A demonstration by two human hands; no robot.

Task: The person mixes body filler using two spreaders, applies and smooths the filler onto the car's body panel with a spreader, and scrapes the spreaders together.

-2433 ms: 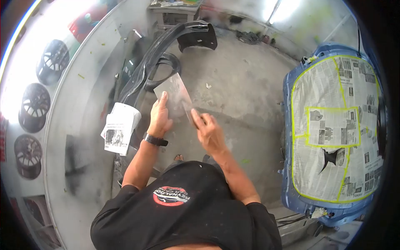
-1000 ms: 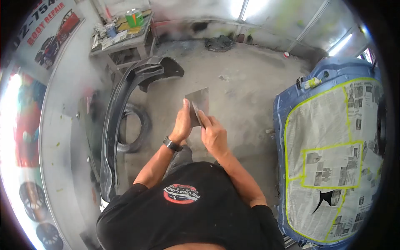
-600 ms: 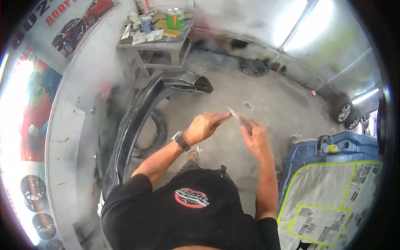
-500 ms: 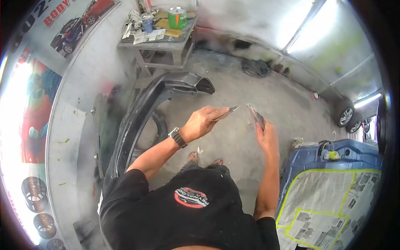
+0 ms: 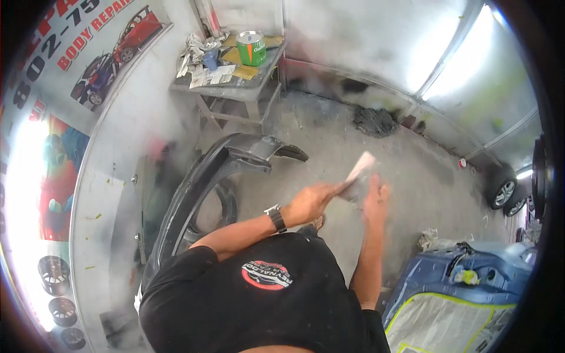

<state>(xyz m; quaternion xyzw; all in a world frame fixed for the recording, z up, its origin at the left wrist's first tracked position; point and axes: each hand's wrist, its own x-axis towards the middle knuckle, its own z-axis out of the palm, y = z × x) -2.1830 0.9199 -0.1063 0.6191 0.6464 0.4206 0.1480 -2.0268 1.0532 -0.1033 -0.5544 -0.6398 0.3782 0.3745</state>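
My left hand (image 5: pixel 312 201), with a dark watch on its wrist, is closed round a thin flat piece (image 5: pixel 360 167) with a pale pinkish face. That piece slants up toward my right hand (image 5: pixel 375 200), whose fingers are bent and smeared by motion. A greyish thin edge shows between the two hands; I cannot tell what my right hand holds. Both hands are close together in front of my body, over the concrete floor. To the left of them stands a black curved car fender (image 5: pixel 194 182).
Behind the fender, a work table (image 5: pixel 253 91) bears a green can (image 5: pixel 252 49), a blue cup (image 5: pixel 210 59) and paper. A blue car panel (image 5: pixel 424 270) with taped masking paper stands at lower right. Wheels (image 5: pixel 503 191) lean at the right wall; a dark heap (image 5: pixel 375 122) lies farther back.
My hands have come closer together and lower, nearer my body. The flat piece in my left hand now turns its pale face to view. The camera view has shifted slightly.
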